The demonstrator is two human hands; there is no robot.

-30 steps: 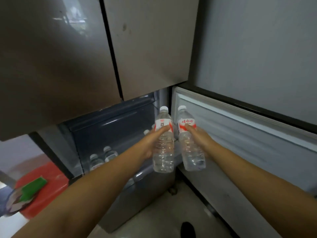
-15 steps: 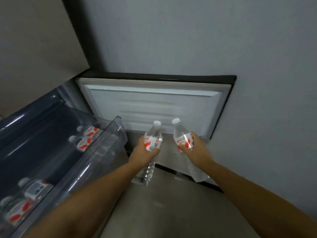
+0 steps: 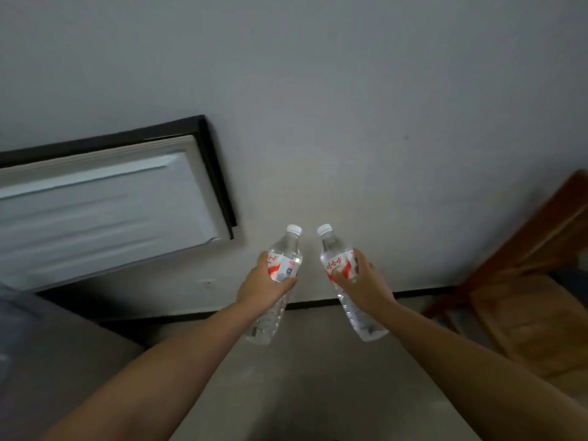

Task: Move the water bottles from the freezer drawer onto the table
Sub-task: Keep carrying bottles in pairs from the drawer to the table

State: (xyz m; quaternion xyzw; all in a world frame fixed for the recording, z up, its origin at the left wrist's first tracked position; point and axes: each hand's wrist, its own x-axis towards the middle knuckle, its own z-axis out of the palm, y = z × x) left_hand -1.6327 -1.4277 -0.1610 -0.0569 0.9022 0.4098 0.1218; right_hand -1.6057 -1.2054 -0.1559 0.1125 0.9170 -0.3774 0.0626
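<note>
**Two water bottles, one gripped in each hand**

Two bare forearms reach forward from the near edge. The left hand [image 3: 265, 286] is wrapped around the middle of a clear water bottle [image 3: 280, 275] — fingers curled over its red-and-white label, white cap pointing up and away. The right hand [image 3: 366, 286] grips a second water bottle [image 3: 342, 265] the same way, thumb across the label and fingers curled behind. Both bottles are held in the air in front of a pale grey wall [image 3: 318, 90], just beside each other but not touching, their caps tilted slightly toward one another.

To the far left, an open freezer door [image 3: 105, 211] shows its white inner lining with a dark frame. At the right edge stands a brown wooden piece of furniture [image 3: 525, 307] — blurred, its kind unclear. A grey floor [image 3: 302, 377] lies below the arms.
</note>
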